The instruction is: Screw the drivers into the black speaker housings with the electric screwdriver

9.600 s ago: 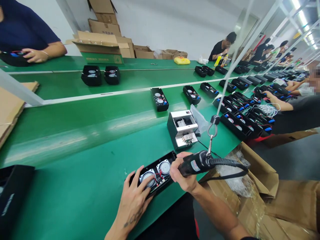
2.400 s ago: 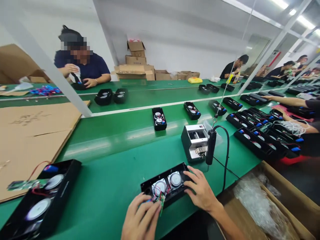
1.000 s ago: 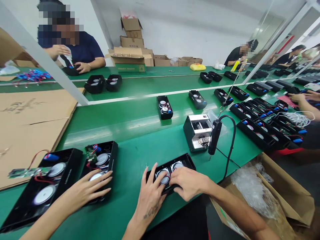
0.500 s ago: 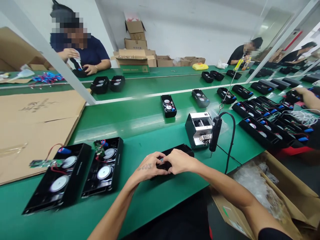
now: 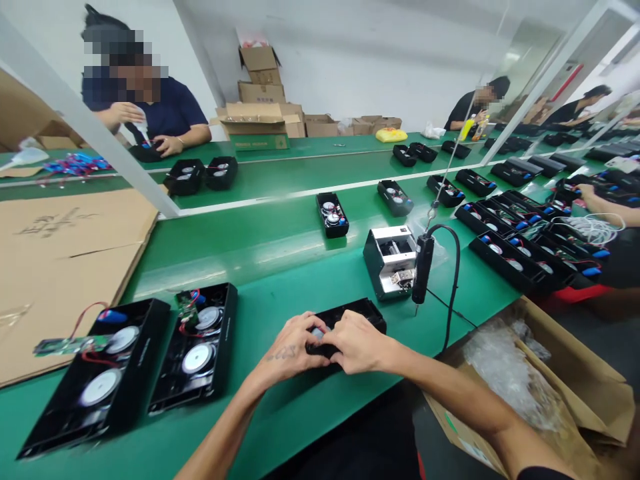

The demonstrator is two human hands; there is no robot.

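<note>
A black speaker housing (image 5: 367,310) lies in front of me on the green bench, partly covered by both hands. My left hand (image 5: 293,347) is curled round its left end, thumb and fingers closed. My right hand (image 5: 357,343) reaches into the housing with bent fingers pressed together; whatever is in them is hidden. Between the hands a small greyish rounded part (image 5: 319,332) shows, too covered to name. Left of them stand two open speaker housings, the nearer one (image 5: 227,353) and another (image 5: 135,387), with white-backed round drivers, red wires and green circuit boards.
A black electric screwdriver (image 5: 423,267) hangs on a cable beside a silver-black screw feeder (image 5: 385,267). More housings (image 5: 333,215) sit on the green line and at right. Cardboard (image 5: 65,247) lies at left; a carton with plastic (image 5: 510,373) stands lower right. Co-workers sit across and at right.
The view has shifted slightly, so the bench things sit a little further left. My hands stay at the housing, with small finger movements; the greyish part shows more now.
</note>
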